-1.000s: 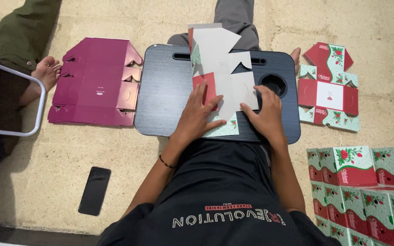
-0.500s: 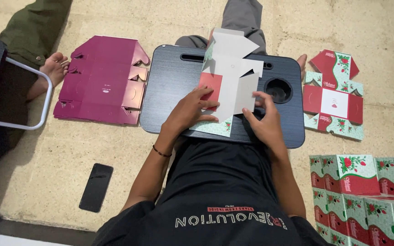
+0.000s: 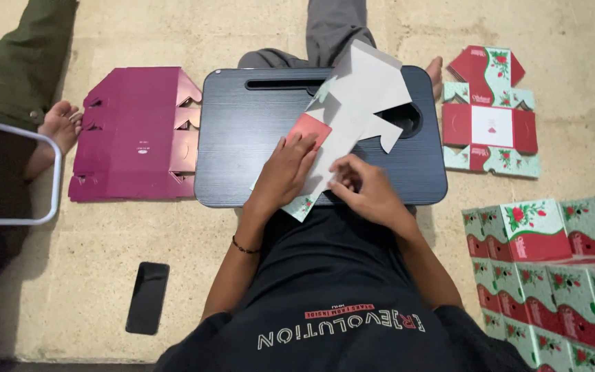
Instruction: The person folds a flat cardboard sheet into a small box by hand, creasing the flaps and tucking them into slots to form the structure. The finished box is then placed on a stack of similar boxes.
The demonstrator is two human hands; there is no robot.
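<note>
Seated person folding a flat box blank (image 3: 352, 117) on a dark tabletop (image 3: 242, 138). Left hand (image 3: 285, 169) presses it flat, fingers spread; right hand (image 3: 366, 189) pinches its near edge. Next likely calls for creasing a flap.

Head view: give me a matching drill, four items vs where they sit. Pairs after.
Things:
1. flat maroon carton
2. black phone
3. flat red-and-green floral carton
4. stack of folded floral boxes

Places:
A. floor, right of the black lap tray
B. lower right corner of the view
C. floor, left of the tray
D. floor, lower left, beside the person's left arm

Pairs: 1-C, 2-D, 3-A, 4-B
</note>
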